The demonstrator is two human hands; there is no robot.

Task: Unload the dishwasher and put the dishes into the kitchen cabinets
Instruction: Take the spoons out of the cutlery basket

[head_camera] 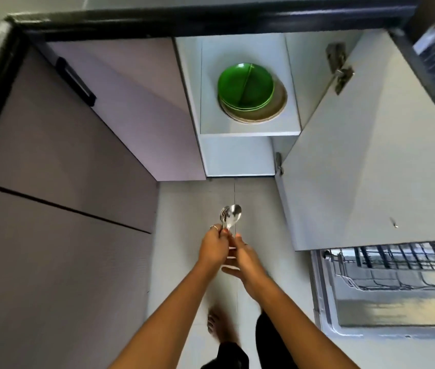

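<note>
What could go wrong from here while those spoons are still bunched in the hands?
The spoons are bundled loosely in the left hand with the right hand open beside it, so one could slip from that grip onto the floor. The open cabinet door juts into the walkway on the right and could be bumped. The open dishwasher sits low beside the bare foot, a likely trip point.

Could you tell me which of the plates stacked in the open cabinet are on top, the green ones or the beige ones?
The green plates are on top; the beige plates lie beneath them, showing only as a rim along the stack's lower right edge.
</note>
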